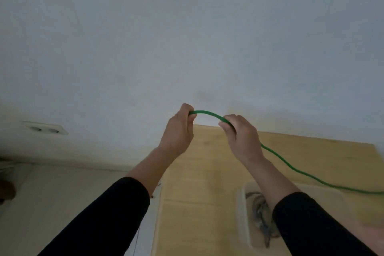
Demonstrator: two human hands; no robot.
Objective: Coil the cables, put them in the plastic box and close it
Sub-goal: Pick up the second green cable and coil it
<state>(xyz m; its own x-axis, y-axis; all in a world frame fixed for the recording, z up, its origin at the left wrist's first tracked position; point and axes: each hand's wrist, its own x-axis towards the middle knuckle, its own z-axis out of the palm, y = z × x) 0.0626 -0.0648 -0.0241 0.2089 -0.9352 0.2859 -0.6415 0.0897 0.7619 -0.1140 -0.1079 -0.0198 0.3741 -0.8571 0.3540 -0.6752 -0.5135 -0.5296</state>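
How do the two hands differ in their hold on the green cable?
The left hand grips the green cable near its end, so nothing trails past it; the right hand holds it farther along, with the rest running off right over the wooden table. The left hand sits slightly higher than the right. Both are closed on the cable and raised above the table.

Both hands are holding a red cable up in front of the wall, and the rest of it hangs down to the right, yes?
Nearly. The cable is green, not red, as the head view shows. The left hand and right hand do hold it up before the wall, and it trails right.
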